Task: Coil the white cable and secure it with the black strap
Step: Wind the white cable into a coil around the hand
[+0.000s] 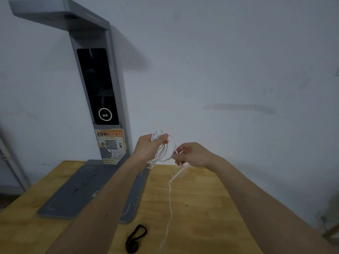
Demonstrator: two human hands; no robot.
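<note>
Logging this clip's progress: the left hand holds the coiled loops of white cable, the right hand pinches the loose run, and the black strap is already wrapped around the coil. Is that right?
Not quite. The black strap is not around the coil; in the head view it lies loose on the wooden table, untouched. The rest stands: the left hand holds the white cable loops and the right hand pinches the loose run.

A parcel pickup point or plain back room, judging by the grey self-service scanner (95,85) with a QR-code instruction sticker (111,143) standing on a plywood table (201,208) against a scuffed bare wall (220,70)
</note>
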